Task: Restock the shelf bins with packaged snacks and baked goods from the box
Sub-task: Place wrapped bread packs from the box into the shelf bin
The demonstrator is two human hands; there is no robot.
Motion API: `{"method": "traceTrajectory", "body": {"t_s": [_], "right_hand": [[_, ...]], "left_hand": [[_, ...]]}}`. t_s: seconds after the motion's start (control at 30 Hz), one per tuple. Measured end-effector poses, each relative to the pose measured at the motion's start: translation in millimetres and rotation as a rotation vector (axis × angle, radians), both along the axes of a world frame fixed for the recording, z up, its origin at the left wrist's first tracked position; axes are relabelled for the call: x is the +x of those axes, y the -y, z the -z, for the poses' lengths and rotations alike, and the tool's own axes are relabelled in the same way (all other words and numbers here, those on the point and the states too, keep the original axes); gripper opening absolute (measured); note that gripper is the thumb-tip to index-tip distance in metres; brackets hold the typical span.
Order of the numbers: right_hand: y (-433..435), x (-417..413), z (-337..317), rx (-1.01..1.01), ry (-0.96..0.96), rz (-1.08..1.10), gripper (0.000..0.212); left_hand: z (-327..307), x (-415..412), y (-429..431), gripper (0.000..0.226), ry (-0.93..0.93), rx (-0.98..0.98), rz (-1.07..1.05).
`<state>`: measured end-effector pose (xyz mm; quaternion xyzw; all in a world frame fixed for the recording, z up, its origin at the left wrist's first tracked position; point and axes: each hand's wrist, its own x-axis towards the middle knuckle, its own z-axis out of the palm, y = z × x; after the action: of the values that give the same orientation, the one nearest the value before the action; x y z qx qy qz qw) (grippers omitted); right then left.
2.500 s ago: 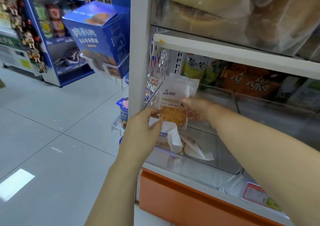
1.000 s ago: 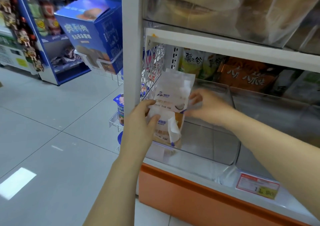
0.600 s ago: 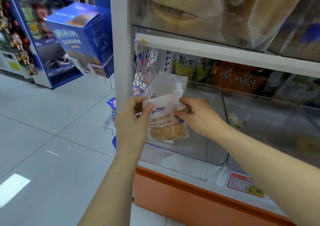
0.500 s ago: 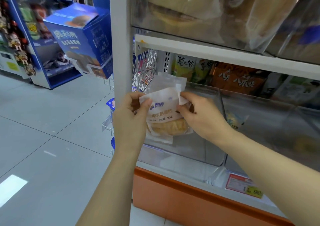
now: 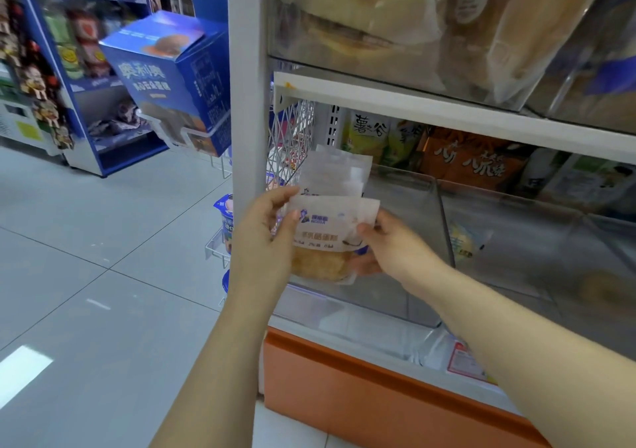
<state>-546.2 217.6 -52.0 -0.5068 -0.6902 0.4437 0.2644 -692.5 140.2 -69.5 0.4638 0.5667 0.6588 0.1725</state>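
A white packet with a round golden pastry (image 5: 327, 241) stands upright at the front left of a clear plastic shelf bin (image 5: 406, 306). My left hand (image 5: 265, 241) grips its left edge and my right hand (image 5: 385, 244) pinches its right side, fingers curled behind the pack. A second white packet (image 5: 339, 174) stands just behind it in the same bin, its lower part hidden. The box named in the task is not in view.
The white shelf post (image 5: 246, 79) stands just left of my left hand. A neighbouring clear bin (image 5: 516, 241) to the right holds a yellow pack. Bread bags (image 5: 361, 24) fill the shelf above, snack bags (image 5: 471, 165) the back. A blue display box (image 5: 172, 76) hangs to the left over tiled floor.
Both hands lifted the front pastry packet from lying low in the bin to standing upright before the second packet. The view shifted slightly left and closer.
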Motion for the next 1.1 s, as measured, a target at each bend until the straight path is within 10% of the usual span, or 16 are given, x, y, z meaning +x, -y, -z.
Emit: {"method": "traceTrajectory", "body": {"t_s": [0.27,0.63,1.1], "right_hand": [[-27.7,-40.2,13.3,-0.335,-0.366,0.136,0.016],[21.1,21.1,-29.5,0.256,0.077,-0.106,0.061],[188.9,347.7,-41.9,0.409,0.564,0.149,0.019]], "left_hand": [[37.2,-9.6,1.6,0.026,-0.511,-0.274,-0.036],[18.9,22.5,7.8,0.024,-0.624,-0.206,-0.06],[-17.1,297.0,75.1,0.024,-0.75,-0.034,0.487]]}}
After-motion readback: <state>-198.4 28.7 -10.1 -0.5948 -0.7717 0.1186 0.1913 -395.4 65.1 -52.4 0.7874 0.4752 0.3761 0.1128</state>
